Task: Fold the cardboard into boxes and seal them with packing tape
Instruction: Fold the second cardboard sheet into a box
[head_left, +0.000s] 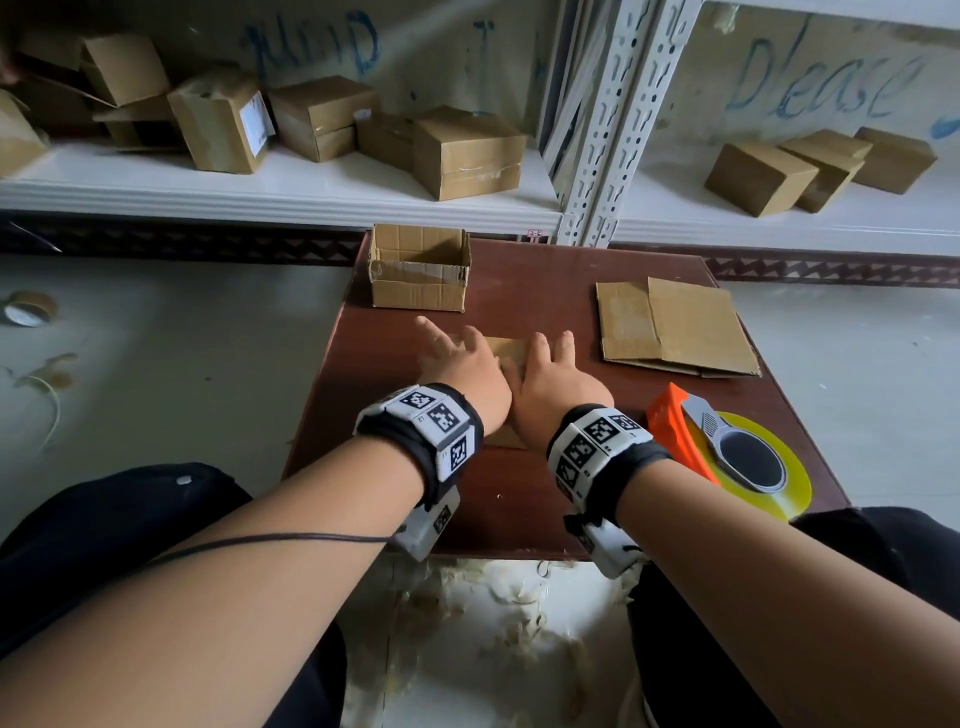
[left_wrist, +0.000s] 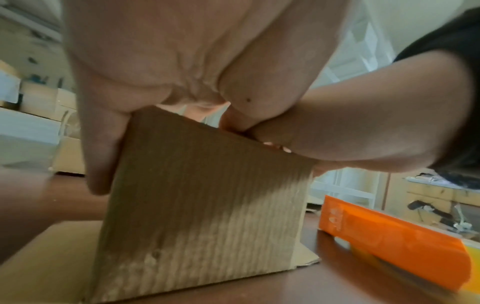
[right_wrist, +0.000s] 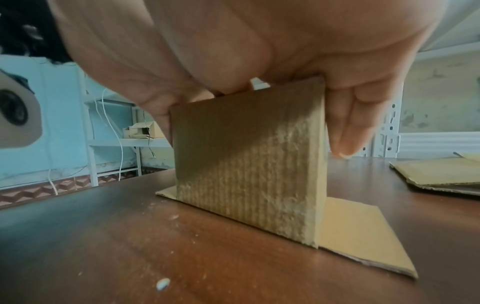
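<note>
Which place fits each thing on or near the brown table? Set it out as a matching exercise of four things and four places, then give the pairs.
Things:
1. open box
2. flat cardboard
3. tape dispenser
4. tape roll

Places:
A. on the floor, left of the table
B. table's near right corner
C. table's far left corner
D. table's right side, lying flat

Pairs: 1-C, 2-D, 3-B, 4-A

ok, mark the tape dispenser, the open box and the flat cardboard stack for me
tape dispenser (head_left: 748, 460): head view, on the dark hub of the roll.
open box (head_left: 418, 293): head view, on its near outer wall.
flat cardboard stack (head_left: 691, 325): head view, on the top sheet's face.
</note>
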